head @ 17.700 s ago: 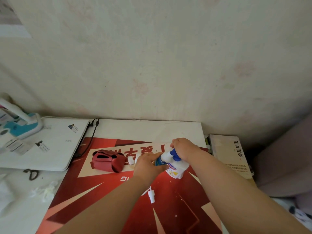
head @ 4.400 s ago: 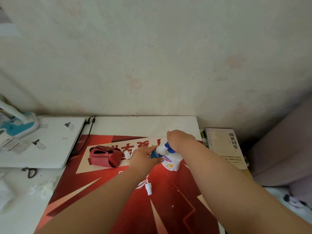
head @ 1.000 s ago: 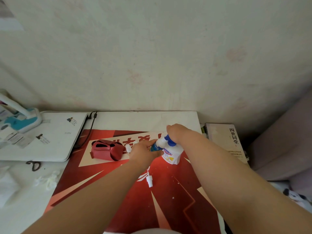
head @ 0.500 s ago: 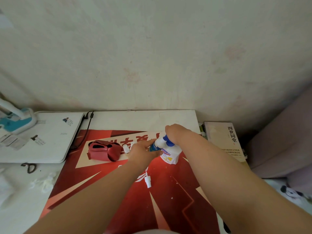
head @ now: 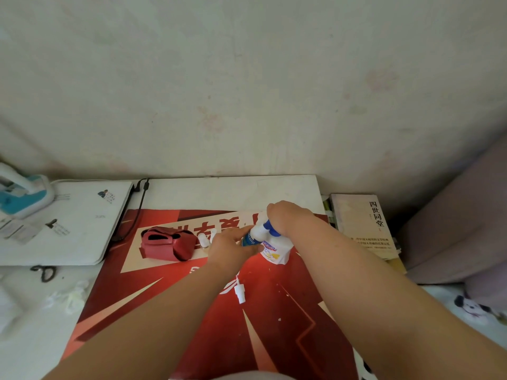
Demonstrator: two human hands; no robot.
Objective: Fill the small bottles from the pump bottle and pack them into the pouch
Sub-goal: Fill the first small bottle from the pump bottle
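Loose white spray cap [head: 239,293] is lying mid-tabletop on the red poster [head: 164,297]. Just past it, the left hand [head: 229,249] is gripping a small bottle [head: 248,239], fingers wrapped round it, right at the pump bottle [head: 274,250] nozzle. Right hand [head: 288,218] is curling over the pump head. Red pouch [head: 167,244] is sitting further toward the left edge, with spare white bottles [head: 203,239] just beside it.
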